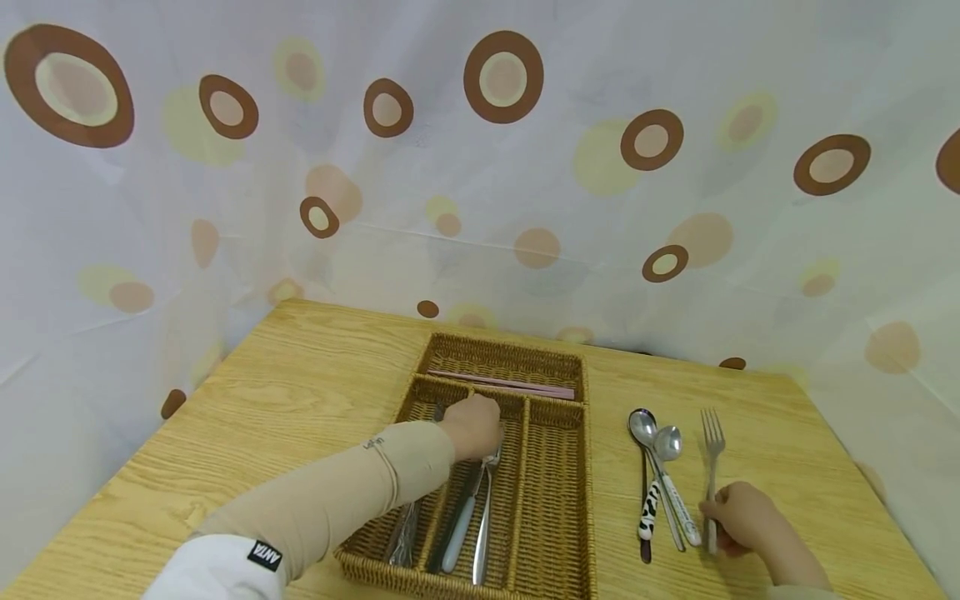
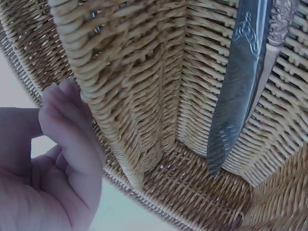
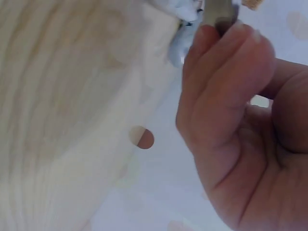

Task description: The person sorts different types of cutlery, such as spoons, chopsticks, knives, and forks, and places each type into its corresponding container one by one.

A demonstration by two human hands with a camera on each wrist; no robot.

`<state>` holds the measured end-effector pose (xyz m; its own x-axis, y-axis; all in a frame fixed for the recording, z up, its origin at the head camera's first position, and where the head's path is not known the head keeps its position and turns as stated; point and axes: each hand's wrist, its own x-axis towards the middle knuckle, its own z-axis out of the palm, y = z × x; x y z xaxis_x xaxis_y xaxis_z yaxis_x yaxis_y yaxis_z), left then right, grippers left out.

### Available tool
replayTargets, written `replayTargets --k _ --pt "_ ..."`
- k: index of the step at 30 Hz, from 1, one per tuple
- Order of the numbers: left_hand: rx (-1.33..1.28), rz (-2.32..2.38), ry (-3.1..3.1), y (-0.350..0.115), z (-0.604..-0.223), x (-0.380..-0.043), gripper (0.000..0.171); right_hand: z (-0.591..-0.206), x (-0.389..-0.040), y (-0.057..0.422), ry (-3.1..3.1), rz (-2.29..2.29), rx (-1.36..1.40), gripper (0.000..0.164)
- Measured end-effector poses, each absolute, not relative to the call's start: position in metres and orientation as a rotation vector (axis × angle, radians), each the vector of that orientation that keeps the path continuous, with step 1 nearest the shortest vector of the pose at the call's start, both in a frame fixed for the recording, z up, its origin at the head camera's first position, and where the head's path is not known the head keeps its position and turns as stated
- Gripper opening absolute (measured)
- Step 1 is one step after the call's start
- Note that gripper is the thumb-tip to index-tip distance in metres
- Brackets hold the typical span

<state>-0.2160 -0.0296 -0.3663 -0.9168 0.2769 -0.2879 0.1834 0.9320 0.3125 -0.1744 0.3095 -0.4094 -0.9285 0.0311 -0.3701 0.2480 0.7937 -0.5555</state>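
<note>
My left hand [image 1: 471, 427] reaches down into the woven basket [image 1: 589, 492], over its middle long compartment. Beneath it lie a piece with a pale blue handle [image 1: 459, 535] and one with a silver handle [image 1: 482, 542]; their heads are partly hidden. In the left wrist view its fingers are bent beside a divider [image 2: 115, 106], and whether they hold anything is hidden. A knife [image 2: 236, 91] leans in the neighbouring compartment. At the right, my right hand [image 1: 742, 518] grips a silver fork [image 1: 712, 454] by the handle, tines pointing away from me.
Left of the fork, several spoons [image 1: 667, 443] lie crossed on the wooden table [image 1: 300, 375], one with a black-and-white spotted handle [image 1: 649, 510]. Pink chopsticks [image 1: 525, 386] lie in the basket's back compartment. A patterned curtain [image 1: 450, 183] hangs behind the table.
</note>
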Motion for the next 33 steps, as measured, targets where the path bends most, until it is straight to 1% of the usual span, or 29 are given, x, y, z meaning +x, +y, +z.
replayTargets --k 5,9,18,25,33 --pt "0.312 0.822 2.632 -0.035 -0.361 -0.219 0.05 -0.395 -0.173 0.304 2.558 -1.019 0.138 0.029" --pt "0.243 1.071 2.523 -0.038 -0.358 -0.22 0.044 -0.385 -0.172 0.298 2.435 -1.124 0.026 0.031" --pt "0.096 1.263 2.399 -0.038 -0.359 -0.225 0.039 -0.378 -0.169 0.277 2.266 -1.3 -0.129 0.029" --pt "0.071 1.36 2.353 -0.029 -0.36 -0.229 0.033 -0.373 -0.165 0.246 2.281 -1.297 -0.229 0.028" --pt "0.1 1.376 2.328 -0.016 -0.358 -0.229 0.036 -0.368 -0.161 0.209 2.264 -1.358 -0.31 0.028"
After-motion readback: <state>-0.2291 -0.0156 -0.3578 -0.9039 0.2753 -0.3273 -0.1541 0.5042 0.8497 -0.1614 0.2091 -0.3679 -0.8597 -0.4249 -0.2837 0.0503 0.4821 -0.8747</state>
